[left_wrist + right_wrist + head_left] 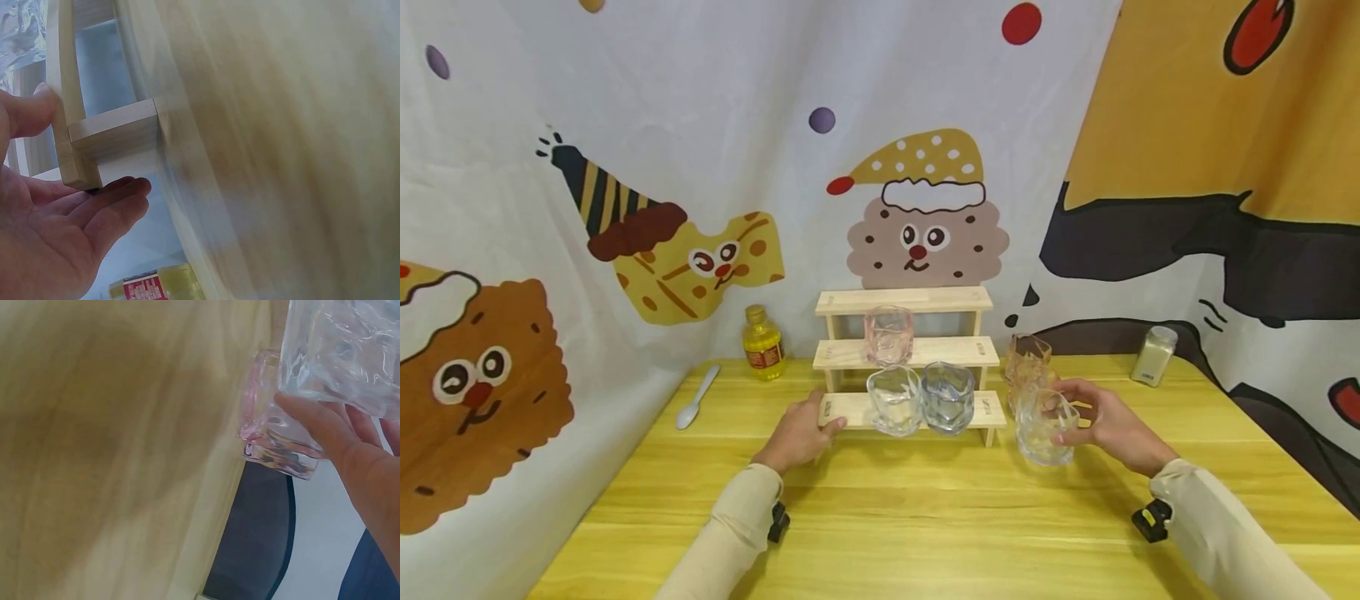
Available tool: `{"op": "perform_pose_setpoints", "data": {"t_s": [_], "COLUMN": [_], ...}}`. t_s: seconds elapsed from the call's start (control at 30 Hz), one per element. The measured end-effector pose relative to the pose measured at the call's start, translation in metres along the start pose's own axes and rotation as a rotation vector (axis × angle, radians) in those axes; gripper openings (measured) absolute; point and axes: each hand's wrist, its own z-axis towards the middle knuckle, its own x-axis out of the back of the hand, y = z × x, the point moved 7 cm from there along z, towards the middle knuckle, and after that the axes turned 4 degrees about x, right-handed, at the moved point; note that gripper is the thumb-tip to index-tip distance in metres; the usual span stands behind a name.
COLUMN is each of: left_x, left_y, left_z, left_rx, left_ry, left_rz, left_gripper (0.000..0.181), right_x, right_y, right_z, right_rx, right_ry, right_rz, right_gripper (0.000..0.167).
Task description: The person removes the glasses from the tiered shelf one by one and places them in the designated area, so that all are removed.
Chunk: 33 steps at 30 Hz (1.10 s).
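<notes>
The left hand (801, 432) pinches the wooden stand (951, 350), the right hand (1108, 423) a clear glass (1043, 437) (both arms (730, 525) stretch forward); cartoon-printed cloth (752, 142) backs the yellow tabletop (940, 521).

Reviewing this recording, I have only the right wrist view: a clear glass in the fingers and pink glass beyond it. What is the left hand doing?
Observer: In the head view, the left hand grips the left end of the lowest step of a wooden rack.
Operator: Is anything standing on that step?
Observer: Yes, a second clear glass and a bluish-gray glass, side by side.
Operator: And above them?
Observer: A pink glass stands on the middle step.
</notes>
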Motion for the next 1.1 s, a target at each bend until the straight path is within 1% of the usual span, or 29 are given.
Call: {"op": "perform_pose_setpoints", "data": {"t_s": [0.13,0.2,0.37,0.57,0.67,0.83,0.97,1.1], "left_x": [0.001,0.001,0.000,0.000,0.000,0.001,0.001,0.000], "left_y": [0.000,-0.001,-0.002,-0.002,-0.003,-0.004,-0.002,-0.001], "left_z": [-0.001,-0.001,-0.002,-0.003,-0.003,-0.003,-0.002,0.000], "left_rx": [0.006,0.009,0.017,0.018,0.017,0.013,0.009,0.000], "left_ry": [-0.001,-0.002,-0.011,-0.013,-0.013,-0.008,-0.002,-0.005], "left_rz": [-0.004,0.000,0.013,0.015,0.018,0.022,0.020,0.021], "left_gripper": [0.071,0.071,0.071,0.073,0.073,0.074,0.073,0.073], "right_x": [-0.005,-0.007,-0.011,-0.010,-0.010,-0.008,-0.004,-0.003], "right_y": [0.004,0.008,0.013,0.012,0.012,0.013,0.012,0.010], "right_z": [0.001,0.001,-0.001,-0.002,-0.002,-0.002,-0.003,-0.005], "right_rx": [-0.007,-0.027,-0.049,-0.025,-0.024,-0.018,-0.006,-0.004], "right_ry": [-0.013,-0.020,-0.032,-0.015,-0.004,0.034,0.088,0.117], "right_rz": [0.017,0.032,0.028,0.012,-0.020,-0.121,-0.219,-0.284], "right_gripper": [0.083,0.084,0.084,0.082,0.082,0.082,0.082,0.082]}}
